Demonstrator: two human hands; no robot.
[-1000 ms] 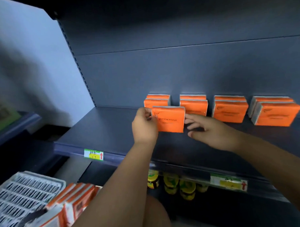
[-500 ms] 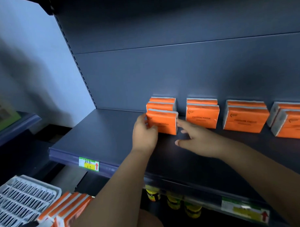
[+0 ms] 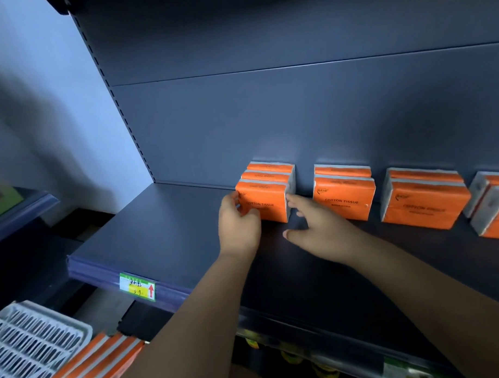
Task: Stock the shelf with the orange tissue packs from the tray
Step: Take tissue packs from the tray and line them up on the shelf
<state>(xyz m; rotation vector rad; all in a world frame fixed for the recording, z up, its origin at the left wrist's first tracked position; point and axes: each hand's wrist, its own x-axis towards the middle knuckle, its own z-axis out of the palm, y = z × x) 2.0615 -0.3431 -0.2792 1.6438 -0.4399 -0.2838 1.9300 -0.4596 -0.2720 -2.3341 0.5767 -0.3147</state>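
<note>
Head view:
1. Left hand (image 3: pixel 238 226) grips the left edge of the front tissue pack (image 3: pixel 264 201), fingers curled round it.
2. Right hand (image 3: pixel 320 231): straight fingertips touch the pack's right side, thumb apart.
3. Pack stands upright on the shelf (image 3: pixel 164 225), flush against 2 rear packs (image 3: pixel 270 171).
4. 1 s ago it was held clear of them, nearer the shelf front; now pushed back.

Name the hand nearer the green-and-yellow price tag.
Left. The left hand, gripping the front pack, is above-right of the price tag; the right hand lies farther right.
</note>
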